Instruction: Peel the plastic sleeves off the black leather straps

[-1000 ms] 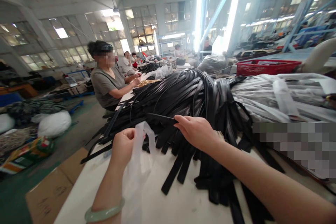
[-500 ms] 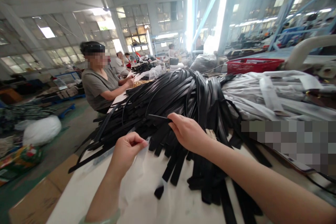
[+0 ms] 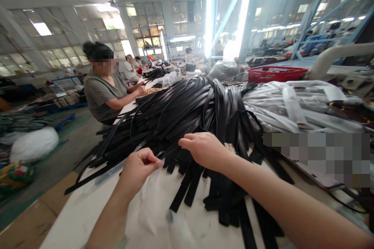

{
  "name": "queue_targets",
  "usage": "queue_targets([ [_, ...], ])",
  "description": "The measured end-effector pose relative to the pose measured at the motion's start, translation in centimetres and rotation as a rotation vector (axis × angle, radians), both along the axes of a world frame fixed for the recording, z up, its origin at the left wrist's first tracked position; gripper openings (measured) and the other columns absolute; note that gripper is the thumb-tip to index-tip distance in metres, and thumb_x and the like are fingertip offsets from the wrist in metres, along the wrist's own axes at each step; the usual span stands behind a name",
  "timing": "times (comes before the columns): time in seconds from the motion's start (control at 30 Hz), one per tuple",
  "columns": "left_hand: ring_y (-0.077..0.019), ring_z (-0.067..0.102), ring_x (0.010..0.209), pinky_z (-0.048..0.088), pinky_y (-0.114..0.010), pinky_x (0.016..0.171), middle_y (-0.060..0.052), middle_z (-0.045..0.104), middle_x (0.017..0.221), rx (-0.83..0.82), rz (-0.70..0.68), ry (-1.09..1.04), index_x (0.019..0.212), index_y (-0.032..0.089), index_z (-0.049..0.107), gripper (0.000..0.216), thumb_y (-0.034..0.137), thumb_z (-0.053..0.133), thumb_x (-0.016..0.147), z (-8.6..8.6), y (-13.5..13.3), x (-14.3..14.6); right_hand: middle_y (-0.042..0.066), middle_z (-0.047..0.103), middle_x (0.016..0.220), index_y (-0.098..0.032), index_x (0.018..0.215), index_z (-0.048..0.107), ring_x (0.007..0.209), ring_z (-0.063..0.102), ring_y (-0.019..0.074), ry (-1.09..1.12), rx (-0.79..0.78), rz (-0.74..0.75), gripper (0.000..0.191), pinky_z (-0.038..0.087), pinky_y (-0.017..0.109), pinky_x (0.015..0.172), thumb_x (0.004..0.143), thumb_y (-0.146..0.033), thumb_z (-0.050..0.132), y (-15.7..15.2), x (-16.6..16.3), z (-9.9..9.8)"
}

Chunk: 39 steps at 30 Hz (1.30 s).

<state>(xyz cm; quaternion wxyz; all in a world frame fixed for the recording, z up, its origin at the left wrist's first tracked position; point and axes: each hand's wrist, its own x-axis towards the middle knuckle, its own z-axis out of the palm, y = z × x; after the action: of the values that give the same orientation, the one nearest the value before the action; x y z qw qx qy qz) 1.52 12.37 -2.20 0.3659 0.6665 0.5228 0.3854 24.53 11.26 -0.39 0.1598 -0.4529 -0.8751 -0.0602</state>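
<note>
My left hand (image 3: 142,167) is closed in a pinch on the upper end of a thin translucent plastic sleeve (image 3: 150,198), which hangs down over the white tabletop. To its right, my right hand (image 3: 201,148) is also pinched, knuckles up, in front of a big heap of black straps (image 3: 178,105). A thin dark edge of a black strap (image 3: 202,127) shows just above its knuckles; the part at the fingertips is hidden. Below the hands, the strap ends fan out across the table, and a second clear sleeve (image 3: 181,229) lies near one of them.
White-wrapped straps (image 3: 274,105) are piled at the right, with a red basket (image 3: 276,74) behind. A phone-like device (image 3: 324,177) lies at the right edge. A co-worker (image 3: 102,85) sits at the left side of the table (image 3: 73,210). A cardboard sheet (image 3: 32,221) lies on the floor.
My right hand has turned and lowered slightly; the strap end that stuck out left of its fingers no longer shows. The view has shifted a little to the right. My left hand keeps its pinch.
</note>
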Motion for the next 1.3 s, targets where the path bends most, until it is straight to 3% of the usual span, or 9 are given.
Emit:
queue_targets([
  [0.3,-0.0144,0.05,0.057,0.037,-0.024,0.056,0.001,0.056,0.055,0.008,-0.005,0.036,0.052,0.018,0.061,0.019,0.031,0.074,0.059,0.2,-0.1,0.2,0.001,0.063,0.08,-0.021,0.088,0.056,0.068,0.061,0.0145,-0.111,0.003,-0.029,0.016,0.025,0.029,0.052,0.083,-0.01,0.046,0.0,-0.1,0.1],
  [0.47,-0.0189,0.06,0.069,0.044,-0.027,0.066,-0.002,0.068,0.069,0.041,-0.057,0.083,0.064,0.018,0.07,0.013,0.03,0.072,0.062,-0.2,0.0,0.6,0.003,0.066,0.082,-0.02,0.09,0.057,0.073,0.064,0.0168,-0.172,-0.042,-0.022,0.017,0.028,0.028,0.053,0.083,-0.011,0.045,-0.6,-0.1,0.3],
  [0.67,-0.0191,0.064,0.069,0.046,-0.028,0.067,-0.001,0.072,0.071,-0.003,-0.069,0.18,0.07,0.02,0.072,0.011,0.031,0.07,0.069,-0.5,-0.4,1.2,0.005,0.068,0.079,-0.018,0.084,0.06,0.074,0.065,0.019,-0.19,-0.064,-0.001,0.015,0.031,0.028,0.055,0.077,-0.012,0.048,-0.8,0.2,0.8],
  [0.93,-0.0205,0.066,0.076,0.047,-0.029,0.07,-0.001,0.074,0.078,0.006,-0.181,0.248,0.076,0.02,0.073,0.014,0.031,0.064,0.075,-0.3,-1.5,3.0,0.005,0.069,0.084,-0.017,0.09,0.061,0.077,0.066,0.0195,-0.158,-0.098,0.167,0.011,0.035,0.028,0.058,0.084,-0.019,0.051,-1.3,-1.1,-0.7],
  [1.13,-0.0206,0.065,0.074,0.043,-0.03,0.069,-0.001,0.071,0.075,0.065,-0.084,0.484,0.077,0.02,0.062,0.014,0.031,0.054,0.08,-0.3,-0.7,1.6,0.006,0.069,0.081,-0.017,0.084,0.061,0.08,0.066,0.0192,-0.126,-0.107,0.047,0.027,0.037,0.028,0.064,0.096,-0.035,0.045,0.7,1.0,-0.4],
  [1.3,-0.0208,0.065,0.068,0.039,-0.028,0.06,-0.001,0.068,0.072,0.022,-0.156,0.808,0.091,0.023,0.047,0.01,0.024,0.038,0.086,0.0,-0.5,1.2,0.005,0.068,0.079,-0.016,0.081,0.062,0.077,0.063,0.0168,-0.021,0.048,0.175,0.026,0.036,0.031,0.077,0.096,-0.031,0.047,1.5,0.2,-1.7],
])
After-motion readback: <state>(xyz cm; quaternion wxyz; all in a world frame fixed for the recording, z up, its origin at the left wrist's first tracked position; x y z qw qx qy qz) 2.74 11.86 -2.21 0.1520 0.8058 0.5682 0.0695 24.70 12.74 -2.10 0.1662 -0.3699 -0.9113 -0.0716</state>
